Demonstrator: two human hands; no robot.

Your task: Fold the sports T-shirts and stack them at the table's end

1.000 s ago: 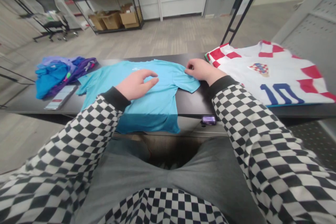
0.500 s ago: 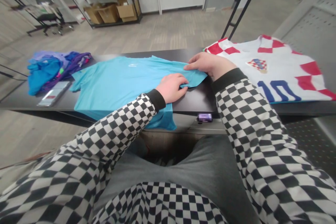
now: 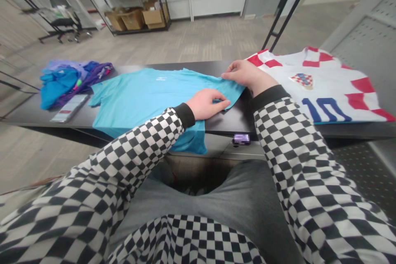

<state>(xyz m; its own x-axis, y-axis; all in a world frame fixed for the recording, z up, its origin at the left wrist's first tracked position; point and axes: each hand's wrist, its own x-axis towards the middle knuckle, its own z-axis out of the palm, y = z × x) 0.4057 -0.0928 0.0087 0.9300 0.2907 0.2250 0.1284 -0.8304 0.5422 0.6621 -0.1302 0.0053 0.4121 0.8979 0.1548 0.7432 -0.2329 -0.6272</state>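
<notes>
Narrow pinch on both hands: each closes on the same sleeve of a light-blue T-shirt (image 3: 145, 99). Proceeding left to right along a black table (image 3: 225, 126), a heap of blue and purple garments (image 3: 69, 84) occupies the far left, with a flat white-and-red item (image 3: 69, 108) just in front of it. The T-shirt lies spread flat beside the heap, its hem hanging over the near table edge. The left hand (image 3: 206, 104) holds the sleeve's lower edge; the right hand (image 3: 244, 75) holds its upper edge. A white-and-red checked football jersey (image 3: 324, 86), bearing a crest and a blue number 10, lies just beside the right hand.
</notes>
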